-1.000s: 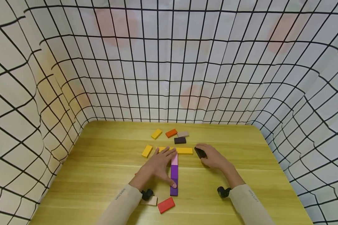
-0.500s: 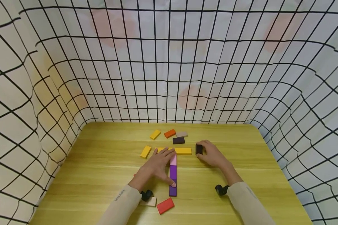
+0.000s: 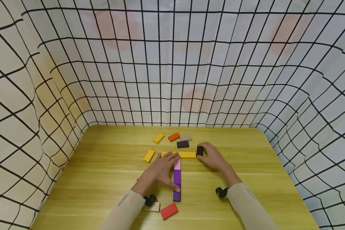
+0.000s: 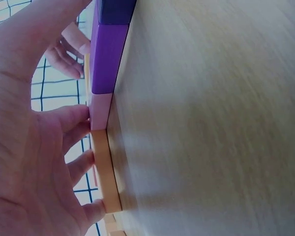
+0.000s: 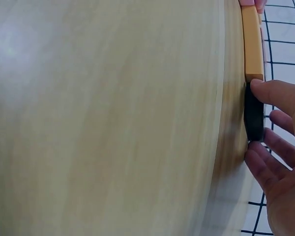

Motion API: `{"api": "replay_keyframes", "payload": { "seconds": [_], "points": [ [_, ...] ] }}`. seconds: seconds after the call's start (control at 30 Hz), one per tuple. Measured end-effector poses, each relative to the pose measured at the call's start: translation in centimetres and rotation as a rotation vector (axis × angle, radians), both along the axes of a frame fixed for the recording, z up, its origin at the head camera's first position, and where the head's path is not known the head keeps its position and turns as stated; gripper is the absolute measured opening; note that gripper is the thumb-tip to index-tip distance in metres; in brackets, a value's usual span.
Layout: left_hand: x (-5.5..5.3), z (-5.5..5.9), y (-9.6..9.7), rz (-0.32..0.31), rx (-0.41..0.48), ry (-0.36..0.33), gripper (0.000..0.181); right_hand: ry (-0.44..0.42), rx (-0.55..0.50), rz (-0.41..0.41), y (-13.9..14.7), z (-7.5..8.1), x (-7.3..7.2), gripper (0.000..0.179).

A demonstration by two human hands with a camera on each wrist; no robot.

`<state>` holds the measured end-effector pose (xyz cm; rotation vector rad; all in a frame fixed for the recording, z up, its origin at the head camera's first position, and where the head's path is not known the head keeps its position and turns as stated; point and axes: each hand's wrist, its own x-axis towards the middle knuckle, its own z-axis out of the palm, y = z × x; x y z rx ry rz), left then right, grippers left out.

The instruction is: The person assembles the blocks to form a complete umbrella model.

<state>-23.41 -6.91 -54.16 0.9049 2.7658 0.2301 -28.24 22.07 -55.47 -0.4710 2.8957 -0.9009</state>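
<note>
Flat coloured blocks form a T shape: a yellow row (image 3: 187,155) across the top, with a pink block (image 3: 177,163), a purple block (image 3: 177,176) and a dark purple block (image 3: 176,196) running down from it. Spread over this shape, my left hand (image 3: 162,169) rests its fingertips on the yellow row and pink block, its thumb on the dark purple block. Part of the yellow row is hidden under these fingers. My right hand (image 3: 215,158) pinches a black block (image 5: 254,115) between thumb and fingers, against the right end of the yellow row.
Beyond the row lie another black block (image 3: 182,144), an orange block (image 3: 173,137), a pale block (image 3: 186,138) and a yellow block (image 3: 158,138). A second yellow block (image 3: 149,156) sits left. Nearer are a red block (image 3: 169,211) and a cream block (image 3: 154,207). Black netting (image 3: 172,81) surrounds the table.
My right hand has straightened the black block from a slant and slid it left up to the yellow row's end. The left hand has stayed in place.
</note>
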Motion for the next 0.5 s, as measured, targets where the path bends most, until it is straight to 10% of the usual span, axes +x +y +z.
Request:
{"api": "replay_keyframes", "payload": {
  "seconds": [0.5],
  "points": [
    [0.05,-0.06,0.27,0.006,-0.021,0.015,0.143,0.024,-0.026,0.037,0.28,-0.29,0.21,0.050]
  ]
}}
